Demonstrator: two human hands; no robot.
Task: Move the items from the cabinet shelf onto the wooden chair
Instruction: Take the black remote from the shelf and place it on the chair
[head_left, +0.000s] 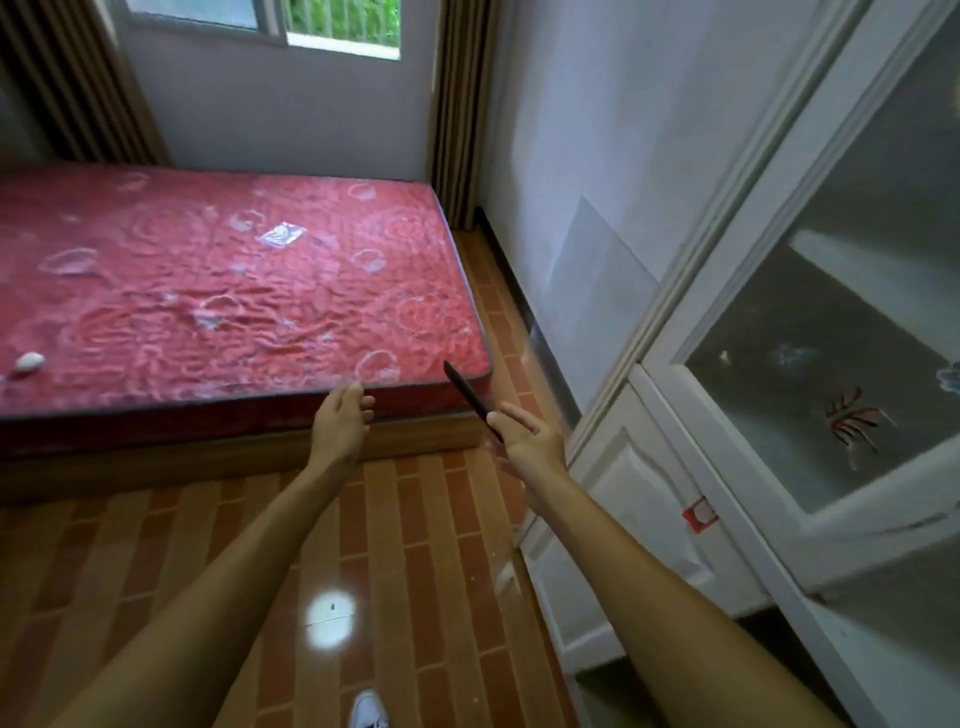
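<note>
My right hand (524, 436) grips a thin, flat dark object (467, 395) by its lower end, and the object points up and left toward the mattress corner. Its kind is too blurred to tell. My left hand (340, 421) hangs empty beside it, fingers loosely curled, in front of the bed's edge. A white cabinet (649, 499) with a glass door (852, 364) stands at the right, close to my right arm. Dim shapes show behind the glass. No wooden chair is in view.
A bed with a red patterned mattress (234, 291) fills the left and middle. A small white object (28, 362) lies near its left edge. Brown tiled floor (415, 571) runs between bed and cabinet. A window (332, 26) and curtains are at the far wall. My shoe (369, 709) shows below.
</note>
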